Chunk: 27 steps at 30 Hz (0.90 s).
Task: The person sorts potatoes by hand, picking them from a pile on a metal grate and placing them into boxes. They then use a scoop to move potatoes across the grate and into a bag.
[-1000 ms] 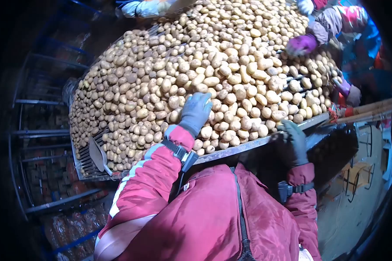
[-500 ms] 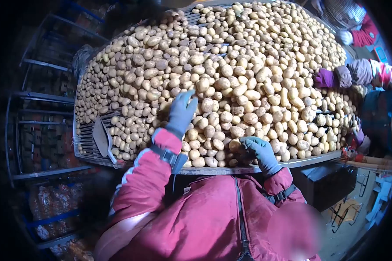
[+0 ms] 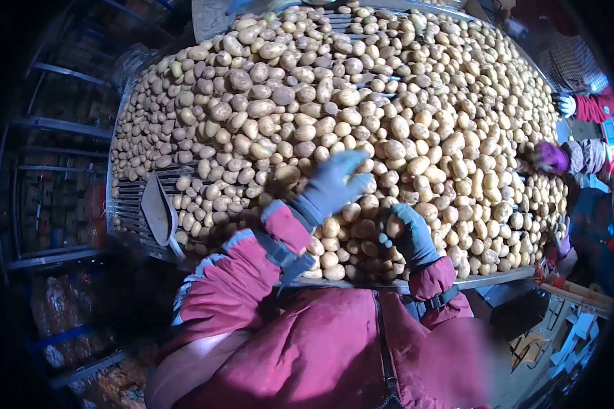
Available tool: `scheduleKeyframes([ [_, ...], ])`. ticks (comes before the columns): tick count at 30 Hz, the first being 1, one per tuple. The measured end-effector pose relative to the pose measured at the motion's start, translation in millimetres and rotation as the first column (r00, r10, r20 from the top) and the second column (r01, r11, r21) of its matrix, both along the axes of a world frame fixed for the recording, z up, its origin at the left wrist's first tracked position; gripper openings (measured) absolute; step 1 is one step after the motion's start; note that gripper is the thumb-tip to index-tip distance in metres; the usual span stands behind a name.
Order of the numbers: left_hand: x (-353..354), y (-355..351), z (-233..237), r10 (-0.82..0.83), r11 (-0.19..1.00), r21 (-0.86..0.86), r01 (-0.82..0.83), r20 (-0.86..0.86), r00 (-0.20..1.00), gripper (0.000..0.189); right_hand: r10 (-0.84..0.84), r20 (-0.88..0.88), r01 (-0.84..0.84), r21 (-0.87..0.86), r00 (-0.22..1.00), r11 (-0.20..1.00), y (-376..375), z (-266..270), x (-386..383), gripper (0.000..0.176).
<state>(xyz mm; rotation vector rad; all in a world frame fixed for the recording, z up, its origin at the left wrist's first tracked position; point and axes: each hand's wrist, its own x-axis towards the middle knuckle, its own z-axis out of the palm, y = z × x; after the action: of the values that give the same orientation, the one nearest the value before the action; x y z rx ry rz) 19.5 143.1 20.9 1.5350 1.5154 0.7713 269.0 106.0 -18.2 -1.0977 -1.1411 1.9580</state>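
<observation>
A thick heap of potatoes (image 3: 293,129) covers the slatted table. Over the middle of the heap is my left hand (image 3: 331,187) in a blue-grey glove, slightly blurred, its fingers stretched out and the thumb apart. Nothing shows in its grasp. Near the front edge, my right hand (image 3: 416,238) in a grey-green glove curls its fingers around a potato (image 3: 394,226). More potatoes lie right beside and beneath both hands.
A metal scoop (image 3: 159,210) lies on the bare slats at the left. The table's metal front rim (image 3: 498,277) runs before me. At the right, a co-worker's purple glove (image 3: 551,157) touches the potatoes, with a white glove (image 3: 565,105) farther back. Metal racks (image 3: 61,167) stand left.
My left hand has moved right across the heap, closer to my right hand. The right hand has turned, and a potato now shows in its fingers. The camera view has shifted slightly.
</observation>
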Motion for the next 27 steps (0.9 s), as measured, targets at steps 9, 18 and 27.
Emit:
scheduleKeyframes([
  [9,-62,49,-42,0.046,0.933,0.276,0.23,-0.726,0.686,0.033,0.037,0.212,-0.098,0.284,0.977,0.954,-9,-8,-1,0.022],
  [18,-64,175,-60,0.146,0.917,0.361,0.172,-0.704,0.695,0.039,-0.055,0.115,0.076,-0.192,0.992,0.978,-7,15,-15,0.022],
  [27,-25,130,12,0.072,0.994,-0.098,-0.056,0.17,0.983,0.058,-0.13,0.303,-0.118,0.678,0.944,0.726,-6,8,-13,0.023],
])
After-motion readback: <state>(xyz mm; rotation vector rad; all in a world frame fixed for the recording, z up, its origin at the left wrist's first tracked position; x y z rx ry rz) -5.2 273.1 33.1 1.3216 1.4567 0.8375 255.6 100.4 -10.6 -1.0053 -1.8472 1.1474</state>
